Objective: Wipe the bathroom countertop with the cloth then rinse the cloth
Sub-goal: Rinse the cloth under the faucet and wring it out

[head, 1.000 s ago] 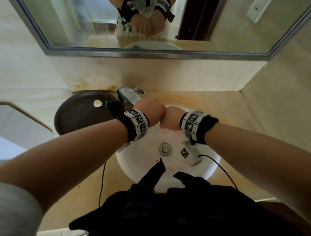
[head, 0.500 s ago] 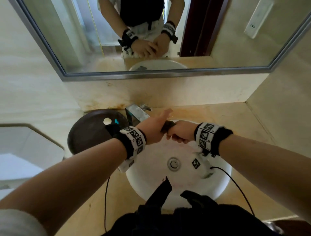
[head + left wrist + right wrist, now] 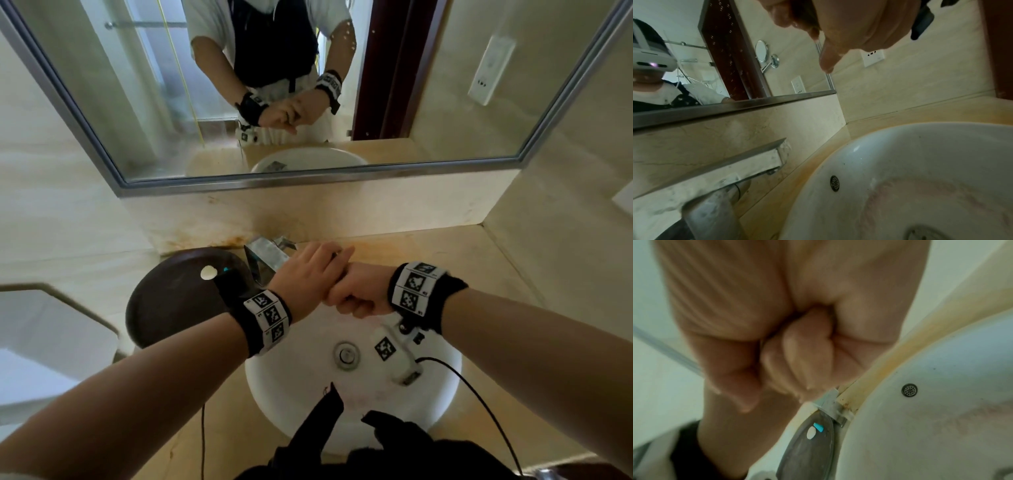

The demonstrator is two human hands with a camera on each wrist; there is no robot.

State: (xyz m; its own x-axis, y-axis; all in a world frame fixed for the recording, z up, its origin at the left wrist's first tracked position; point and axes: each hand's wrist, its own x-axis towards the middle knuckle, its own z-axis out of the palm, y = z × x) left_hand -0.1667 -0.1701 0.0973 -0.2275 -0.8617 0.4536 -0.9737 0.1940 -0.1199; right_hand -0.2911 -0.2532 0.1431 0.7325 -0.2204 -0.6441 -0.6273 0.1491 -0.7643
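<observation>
Both hands meet above the white basin (image 3: 270,397), just in front of the steel faucet (image 3: 265,255). My right hand (image 3: 358,291) is clenched in a tight fist (image 3: 797,353). Only a dark sliver of the cloth (image 3: 334,254) shows at its far side; the rest is hidden inside the hands. My left hand (image 3: 308,270) lies across the right fist with its fingers (image 3: 826,56) fairly straight. No water runs from the faucet (image 3: 725,178). The beige countertop (image 3: 462,260) around the basin is stained orange.
A dark round dish (image 3: 171,308) holding a white and a teal bit sits left of the faucet. The mirror (image 3: 411,85) rises behind the backsplash. A wall closes in the right side. A black strap (image 3: 325,421) and a cable (image 3: 479,394) hang over the basin's near rim.
A second ago both fists were pressed knuckle to knuckle. The left hand then opened, baring the dark cloth, and now lies over the right fist. The view has tilted up toward the mirror.
</observation>
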